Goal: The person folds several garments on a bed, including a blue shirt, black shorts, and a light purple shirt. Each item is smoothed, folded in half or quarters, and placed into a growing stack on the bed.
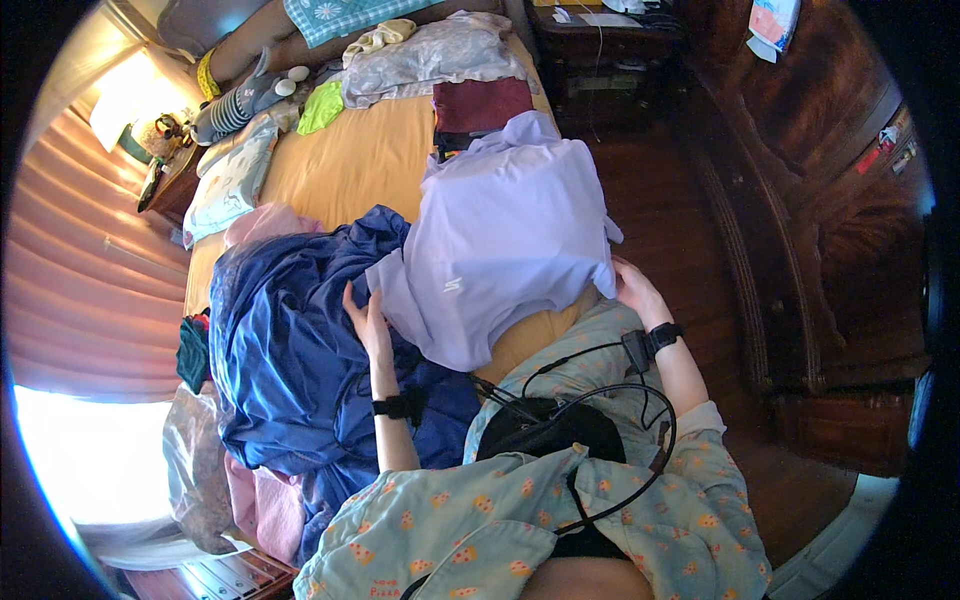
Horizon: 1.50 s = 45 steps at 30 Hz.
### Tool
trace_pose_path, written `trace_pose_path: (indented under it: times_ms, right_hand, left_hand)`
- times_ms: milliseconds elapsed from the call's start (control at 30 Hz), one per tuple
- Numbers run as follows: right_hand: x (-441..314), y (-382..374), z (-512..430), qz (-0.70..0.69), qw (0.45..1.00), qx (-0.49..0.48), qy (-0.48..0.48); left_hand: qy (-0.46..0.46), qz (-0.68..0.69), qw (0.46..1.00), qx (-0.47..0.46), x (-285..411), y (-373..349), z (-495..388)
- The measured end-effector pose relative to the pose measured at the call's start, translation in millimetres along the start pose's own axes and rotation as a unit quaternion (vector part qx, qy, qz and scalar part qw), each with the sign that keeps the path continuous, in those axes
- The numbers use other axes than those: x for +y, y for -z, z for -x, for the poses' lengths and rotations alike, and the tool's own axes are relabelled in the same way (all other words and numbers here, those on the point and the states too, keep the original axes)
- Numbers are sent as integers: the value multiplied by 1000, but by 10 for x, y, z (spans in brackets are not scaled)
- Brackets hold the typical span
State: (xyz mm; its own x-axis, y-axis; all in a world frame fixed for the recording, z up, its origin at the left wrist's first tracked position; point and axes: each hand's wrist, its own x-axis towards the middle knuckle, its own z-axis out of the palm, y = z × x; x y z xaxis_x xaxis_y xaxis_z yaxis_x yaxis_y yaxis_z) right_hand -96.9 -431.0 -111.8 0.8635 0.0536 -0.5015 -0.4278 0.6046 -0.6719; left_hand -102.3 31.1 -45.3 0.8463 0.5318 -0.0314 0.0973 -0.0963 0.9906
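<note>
A lavender T-shirt point(517, 225) with a small white logo lies spread in front of me on the bed, its neckline towards me. My left hand point(367, 321) is by the sleeve at the left, thumb at the fabric's edge and fingers apart over a blue bedcover. At the opposite side, my right hand point(637, 289) touches the shirt's other sleeve; its fingertips are partly hidden at the cloth's edge, so a grip cannot be made out. Bunched beside my left arm is the shiny blue bedcover point(285, 337).
Beyond the shirt sits a folded maroon cloth point(482, 105) on a stack. A patterned pillow point(427, 60), a neon-yellow cloth point(321, 107) and a grey plush toy point(244, 105) lie farther up the yellow sheet point(352, 161). Dark wooden furniture point(847, 247) stands at the right. Cables run from my wrist straps.
</note>
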Motion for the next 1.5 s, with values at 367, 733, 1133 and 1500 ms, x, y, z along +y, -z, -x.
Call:
trace_pose_path:
  times_ms: [367, 733, 1133, 1500]
  right_hand:
    - [-68, 90, -15, -47, 994, -37, 88]
    - [-210, 224, 73, -36, 992, 45, 109]
    - [-297, 188, 246, -72, 995, -16, 62]
    - [-338, 327, 254, -1, 995, 40, 97]
  left_hand:
    - [-165, -388, 903, -88, 530, -241, -241]
    - [-149, -494, 826, -226, 399, -69, -227]
    - [21, -167, 912, -373, 153, -202, -479]
    - [-279, -137, 946, -89, 567, 78, -208]
